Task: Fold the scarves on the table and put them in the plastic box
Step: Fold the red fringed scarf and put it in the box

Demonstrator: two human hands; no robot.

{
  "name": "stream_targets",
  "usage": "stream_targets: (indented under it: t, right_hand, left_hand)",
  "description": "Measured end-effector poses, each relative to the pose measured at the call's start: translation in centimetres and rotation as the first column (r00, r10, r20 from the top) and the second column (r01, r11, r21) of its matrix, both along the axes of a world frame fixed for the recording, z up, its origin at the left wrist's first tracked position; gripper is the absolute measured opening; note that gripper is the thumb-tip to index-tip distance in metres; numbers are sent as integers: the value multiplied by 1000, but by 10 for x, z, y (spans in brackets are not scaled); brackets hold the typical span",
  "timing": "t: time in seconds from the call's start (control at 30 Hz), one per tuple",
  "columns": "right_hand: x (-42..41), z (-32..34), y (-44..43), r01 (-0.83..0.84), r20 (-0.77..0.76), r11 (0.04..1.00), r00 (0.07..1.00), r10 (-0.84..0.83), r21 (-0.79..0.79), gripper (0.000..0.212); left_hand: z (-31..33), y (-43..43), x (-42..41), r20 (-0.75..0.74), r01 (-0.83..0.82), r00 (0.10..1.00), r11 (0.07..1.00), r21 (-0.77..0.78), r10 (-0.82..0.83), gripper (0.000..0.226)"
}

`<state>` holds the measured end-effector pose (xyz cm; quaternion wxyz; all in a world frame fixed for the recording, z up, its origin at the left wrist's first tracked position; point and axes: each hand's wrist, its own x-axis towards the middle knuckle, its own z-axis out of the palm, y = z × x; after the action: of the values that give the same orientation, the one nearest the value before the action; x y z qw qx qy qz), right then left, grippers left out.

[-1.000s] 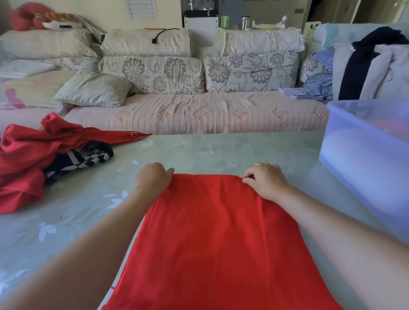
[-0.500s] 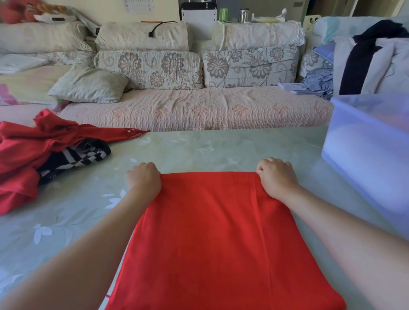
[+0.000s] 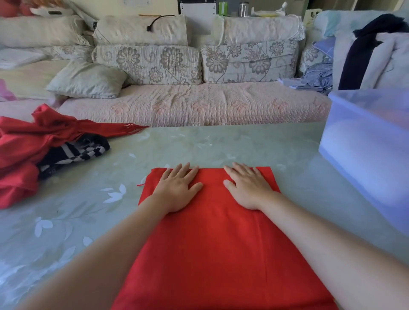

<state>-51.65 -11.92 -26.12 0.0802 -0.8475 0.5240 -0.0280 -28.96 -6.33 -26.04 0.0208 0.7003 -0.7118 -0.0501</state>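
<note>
Corners let go, palms now pressing the fold flat

Each grip is released: left hand (image 3: 177,188) and right hand (image 3: 247,188) lie flat on the red scarf (image 3: 212,243) on the table (image 3: 221,143). This fold looks set. The plastic box (image 3: 365,155) waits at the right.

No legible text, brand, number or sign is recorded in the head view. A pale paper sheet on the far wall (image 3: 137,1) appears to carry a printed grid, but its marks are too blurred to be read. Nothing readable is found on the green cylindrical container (image 3: 223,5) or the silver metal canister (image 3: 243,8).
</note>
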Motion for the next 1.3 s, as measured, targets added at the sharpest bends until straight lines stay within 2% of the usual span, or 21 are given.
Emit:
stream_targets:
  t: [0.17,0.2,0.27,0.3,0.37,0.43,0.5,0.6,0.67,0.8,0.93,1.0,1.1,1.2,1.27,1.3]
  right_hand:
    - [-46,8,-15,218,-148,975,966,-211,35,62]
    - [-46,11,-13,244,-196,970,951,-239,1,63]
    - [-35,20,-2,194,-242,971,944,-223,-137,62]
    - [-25,24,7,114,-223,973,962,-159,-200,62]
    - [0,25,28,-58,-110,971,993,33,-232,62]
    - [20,21,53,-143,47,983,988,149,-116,58]
    - [29,14,72,-198,145,980,970,194,11,55]
    - [19,5,89,-218,68,976,974,217,14,56]
    - [2,6,92,-192,4,981,981,192,25,57]
    - [-37,9,99,-60,-93,998,994,63,36,58]
    - [-65,12,111,64,-136,995,989,-53,74,65]
    - [-68,16,121,67,-188,998,980,-63,17,65]
    - [-61,19,141,-76,-173,989,984,53,-131,61]
    - [-45,16,177,-253,-60,967,966,250,-41,68]
    - [-42,10,198,-332,-51,943,941,333,23,75]
    - [-45,10,202,-348,-57,937,935,350,40,69]
  left_hand:
    - [1,18,27,55,-206,977,978,24,205,67]
    - [3,22,23,122,-232,965,972,-15,232,65]
    - [10,31,5,236,-142,957,981,-134,171,60]
    - [13,37,-9,203,-54,975,985,-164,87,59]
    - [16,54,-36,53,85,995,989,-120,-79,65]
    - [11,74,-54,-25,160,987,986,-37,-161,80]
    - [2,94,-55,9,182,983,983,-4,-182,92]
    - [-1,118,-40,46,168,985,986,0,-168,104]
    - [4,133,-28,70,147,986,989,24,-149,100]
    - [8,161,-2,63,36,997,996,83,-41,95]
    - [7,184,7,97,-60,994,996,68,53,112]
    - [10,192,3,146,-71,987,997,26,66,113]
    - [16,199,-9,112,92,990,994,-66,-84,92]
    - [14,210,-26,-38,267,962,963,-44,-269,75]
    - [10,219,-33,-11,328,945,945,10,-327,72]
    - [9,223,-33,19,332,943,943,32,-333,72]
